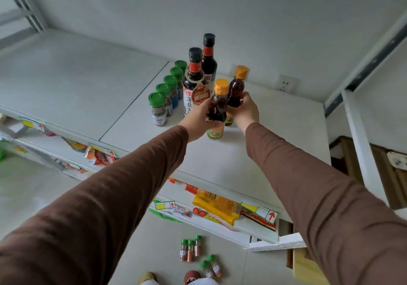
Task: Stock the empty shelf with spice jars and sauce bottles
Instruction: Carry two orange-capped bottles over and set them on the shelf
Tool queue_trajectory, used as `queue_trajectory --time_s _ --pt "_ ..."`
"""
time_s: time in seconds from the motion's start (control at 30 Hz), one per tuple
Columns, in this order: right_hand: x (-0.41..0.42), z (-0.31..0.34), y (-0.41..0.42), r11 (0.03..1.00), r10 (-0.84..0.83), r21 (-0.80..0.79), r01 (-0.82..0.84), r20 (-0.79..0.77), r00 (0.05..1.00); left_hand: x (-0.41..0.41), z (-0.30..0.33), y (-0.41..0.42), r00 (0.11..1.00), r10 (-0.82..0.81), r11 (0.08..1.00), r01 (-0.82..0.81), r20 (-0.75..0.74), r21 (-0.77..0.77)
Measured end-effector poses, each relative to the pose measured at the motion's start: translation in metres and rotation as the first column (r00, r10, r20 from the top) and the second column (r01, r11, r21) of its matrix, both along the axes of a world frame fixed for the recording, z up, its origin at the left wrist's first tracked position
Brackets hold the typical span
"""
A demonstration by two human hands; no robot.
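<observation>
While the left hand (198, 119) has its fingers clamped on one orange-capped bottle (218, 106), the right hand (245, 108) grips another (236, 89), both seemingly resting on the shelf (275, 135).

A white wall (198, 9) fills the upper part of the frame, with a white wall socket (285, 83) right of centre. On the lower shelf tier (220, 223) at lower centre lies a yellow snack packet (217, 206), with red and orange packets (99, 153) further left, and price tags with red arrows (272, 215) line the shelf edges. A brown wooden board (394, 174) bearing a white power strip (397, 160) sits at the right edge, a cardboard box (306, 267) at lower right, and the pale floor (33, 188) shows at lower left.
</observation>
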State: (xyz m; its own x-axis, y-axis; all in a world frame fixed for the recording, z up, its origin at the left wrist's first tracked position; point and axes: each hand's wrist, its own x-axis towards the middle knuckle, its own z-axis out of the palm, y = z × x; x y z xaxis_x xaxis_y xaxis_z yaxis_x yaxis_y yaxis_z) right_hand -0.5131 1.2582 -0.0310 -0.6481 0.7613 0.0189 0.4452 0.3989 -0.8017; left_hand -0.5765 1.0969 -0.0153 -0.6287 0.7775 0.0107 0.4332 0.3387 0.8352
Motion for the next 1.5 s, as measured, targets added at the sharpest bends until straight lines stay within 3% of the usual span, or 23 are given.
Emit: queue_trajectory --time_s 0.33,0.53,0.73,1.0,1.2,1.5 --pt "-0.028 -0.002 0.013 0.997 -0.007 -0.081 -0.001 -0.091 0.996 -0.011 -0.018 0.028 1.000 0.011 1.000 -0.011 0.026 -0.007" --pt "-0.030 -0.006 0.025 0.995 0.095 -0.015 -0.097 -0.075 0.993 -0.023 -0.028 0.030 0.998 0.040 0.999 -0.039 0.054 -0.008" --pt "-0.034 -0.013 0.033 0.989 0.134 -0.056 -0.140 -0.097 0.986 -0.023 -0.030 0.031 0.995 0.050 0.999 -0.051 0.081 0.013" --pt "-0.032 -0.030 0.043 0.940 0.197 -0.245 -0.236 -0.172 0.965 -0.016 -0.031 0.036 0.986 0.104 0.993 -0.109 0.129 0.035" --pt "-0.032 -0.038 0.045 0.912 0.193 -0.337 -0.236 -0.155 0.969 -0.014 -0.030 0.041 0.988 0.112 0.992 -0.116 0.109 0.038" --pt "-0.020 -0.048 0.050 0.938 0.200 -0.274 -0.210 -0.065 0.978 -0.012 -0.027 0.043 0.989 0.121 0.993 -0.122 0.084 0.008"
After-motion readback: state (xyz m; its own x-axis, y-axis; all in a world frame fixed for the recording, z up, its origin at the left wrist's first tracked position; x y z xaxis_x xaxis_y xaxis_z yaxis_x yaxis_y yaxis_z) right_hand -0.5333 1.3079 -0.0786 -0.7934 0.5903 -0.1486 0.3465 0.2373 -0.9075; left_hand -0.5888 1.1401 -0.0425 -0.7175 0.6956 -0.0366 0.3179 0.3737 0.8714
